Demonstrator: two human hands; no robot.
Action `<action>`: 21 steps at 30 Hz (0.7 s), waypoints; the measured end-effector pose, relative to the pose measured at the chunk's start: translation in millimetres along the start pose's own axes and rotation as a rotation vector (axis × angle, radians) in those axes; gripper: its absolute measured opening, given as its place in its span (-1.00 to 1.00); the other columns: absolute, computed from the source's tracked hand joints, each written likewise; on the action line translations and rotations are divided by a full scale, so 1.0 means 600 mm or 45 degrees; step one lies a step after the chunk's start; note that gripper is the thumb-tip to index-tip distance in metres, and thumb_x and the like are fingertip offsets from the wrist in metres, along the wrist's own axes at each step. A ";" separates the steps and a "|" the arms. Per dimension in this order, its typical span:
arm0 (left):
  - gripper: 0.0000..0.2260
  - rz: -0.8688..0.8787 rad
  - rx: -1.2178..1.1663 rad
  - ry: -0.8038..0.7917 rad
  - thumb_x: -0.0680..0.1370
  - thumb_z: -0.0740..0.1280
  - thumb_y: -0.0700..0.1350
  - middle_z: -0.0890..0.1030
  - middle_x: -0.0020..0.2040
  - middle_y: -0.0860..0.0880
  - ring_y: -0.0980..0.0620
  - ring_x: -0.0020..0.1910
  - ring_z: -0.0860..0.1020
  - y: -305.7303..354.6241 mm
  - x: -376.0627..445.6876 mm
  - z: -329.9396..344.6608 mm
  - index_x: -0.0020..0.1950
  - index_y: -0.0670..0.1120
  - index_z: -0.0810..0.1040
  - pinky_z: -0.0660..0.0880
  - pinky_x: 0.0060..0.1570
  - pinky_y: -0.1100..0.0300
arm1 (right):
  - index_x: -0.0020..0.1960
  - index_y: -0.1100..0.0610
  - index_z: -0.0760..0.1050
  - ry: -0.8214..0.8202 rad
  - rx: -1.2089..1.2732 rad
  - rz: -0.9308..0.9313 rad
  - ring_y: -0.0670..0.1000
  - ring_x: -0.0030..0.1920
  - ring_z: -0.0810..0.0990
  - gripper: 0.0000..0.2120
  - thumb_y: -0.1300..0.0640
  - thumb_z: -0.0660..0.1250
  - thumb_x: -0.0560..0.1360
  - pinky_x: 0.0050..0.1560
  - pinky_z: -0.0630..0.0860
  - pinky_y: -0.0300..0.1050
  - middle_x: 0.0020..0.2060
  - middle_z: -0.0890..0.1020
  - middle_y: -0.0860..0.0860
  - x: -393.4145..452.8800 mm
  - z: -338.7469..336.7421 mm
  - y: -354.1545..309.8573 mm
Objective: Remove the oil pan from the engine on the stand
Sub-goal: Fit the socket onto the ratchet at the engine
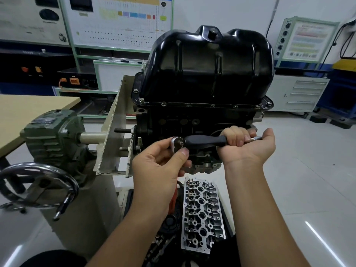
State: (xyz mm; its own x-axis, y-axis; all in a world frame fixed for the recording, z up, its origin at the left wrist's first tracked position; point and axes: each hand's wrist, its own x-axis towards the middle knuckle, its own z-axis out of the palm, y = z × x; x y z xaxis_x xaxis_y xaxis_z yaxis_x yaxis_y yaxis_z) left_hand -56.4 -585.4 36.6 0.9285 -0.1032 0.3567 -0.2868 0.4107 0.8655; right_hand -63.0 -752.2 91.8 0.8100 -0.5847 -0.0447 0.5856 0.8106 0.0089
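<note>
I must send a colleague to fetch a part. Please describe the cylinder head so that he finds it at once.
Start at the black oil pan on top of the engine on the stand. Look straight down, below both hands, to the low tray. The cylinder head lies there: a long, silver block with a row of round holes, the only bright metal part among dark ones.

Automotive training workshop: engine stand, wall training boards, drawer cabinet.

Glossy pale floor, blurred wall charts, perhaps diagrams.
</note>
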 end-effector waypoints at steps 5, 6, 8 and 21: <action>-0.77 0.066 0.098 0.078 0.57 0.46 -0.17 0.72 -0.22 0.05 0.17 -0.27 0.60 -0.007 -0.003 0.004 0.15 0.11 0.74 0.55 -0.21 0.31 | -0.39 0.07 0.25 -0.056 -0.158 -0.118 -0.03 -0.57 0.09 -0.50 -0.15 0.18 0.64 -0.59 0.11 -0.24 -0.51 0.14 -0.06 -0.006 0.006 0.007; -0.78 0.049 0.083 0.090 0.57 0.43 -0.11 0.71 -0.22 0.05 0.15 -0.28 0.57 -0.008 -0.004 0.006 0.18 0.10 0.72 0.54 -0.24 0.26 | -0.40 0.07 0.25 -0.060 -0.167 -0.138 -0.03 -0.58 0.08 -0.50 -0.14 0.17 0.64 -0.59 0.10 -0.25 -0.51 0.14 -0.06 -0.006 0.008 0.007; -0.78 0.054 0.071 0.116 0.60 0.39 -0.04 0.70 -0.22 0.01 0.11 -0.29 0.55 -0.010 -0.003 0.012 0.22 0.08 0.71 0.52 -0.27 0.18 | -0.39 0.07 0.25 -0.064 -0.164 -0.166 -0.04 -0.58 0.08 -0.50 -0.13 0.15 0.65 -0.59 0.09 -0.25 -0.52 0.14 -0.06 -0.006 0.009 0.005; -0.81 0.176 0.178 0.214 0.62 0.40 -0.09 0.73 -0.08 0.07 0.14 -0.08 0.69 -0.014 -0.007 0.034 0.22 0.01 0.68 0.62 -0.05 0.26 | -0.35 0.07 0.22 -0.005 -0.051 -0.158 -0.04 -0.59 0.08 -0.54 -0.12 0.16 0.65 -0.61 0.07 -0.25 -0.51 0.16 -0.06 0.000 0.004 -0.012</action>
State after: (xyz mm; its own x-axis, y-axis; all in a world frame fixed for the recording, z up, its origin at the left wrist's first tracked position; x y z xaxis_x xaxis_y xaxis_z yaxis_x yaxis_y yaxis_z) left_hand -62.8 -606.8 35.2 0.9011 0.1017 0.4216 -0.4326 0.2801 0.8570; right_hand -67.1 -758.3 94.0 0.7314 -0.6809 -0.0393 0.6799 0.7324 -0.0364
